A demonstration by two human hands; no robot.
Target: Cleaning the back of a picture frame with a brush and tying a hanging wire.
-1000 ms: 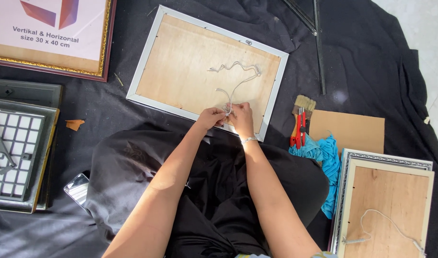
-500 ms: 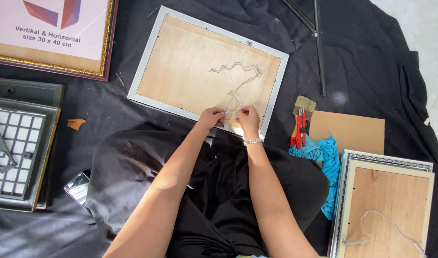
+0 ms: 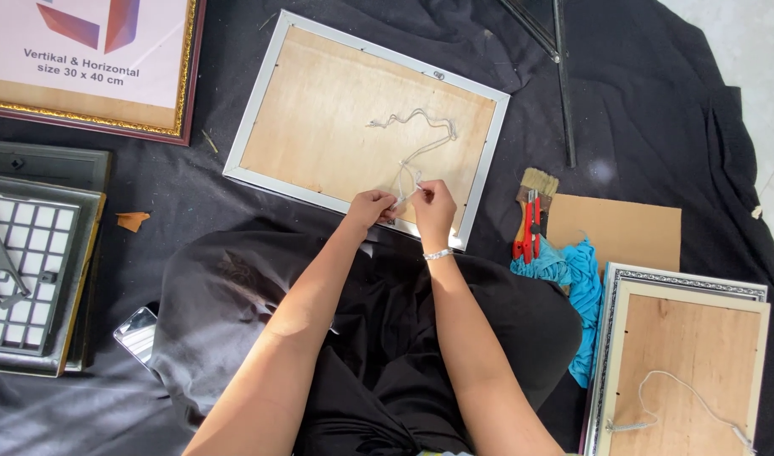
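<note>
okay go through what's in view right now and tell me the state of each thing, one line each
Silver frame: face down, wooden back up.
String: loose on that back, near end pinched by both hands.
Left hand: closed on string.
Right hand: closed on string.
Second frame: face down, string attached.
Paintbrush: lying flat, unused.
Blue cloth: crumpled.
Gold-edged frame: face up.

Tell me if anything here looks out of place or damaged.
Little stands out. The silver frame lies askew, face down, its cord slack while both hands pinch its end. A small orange scrap lies loose on the black cloth.
</note>
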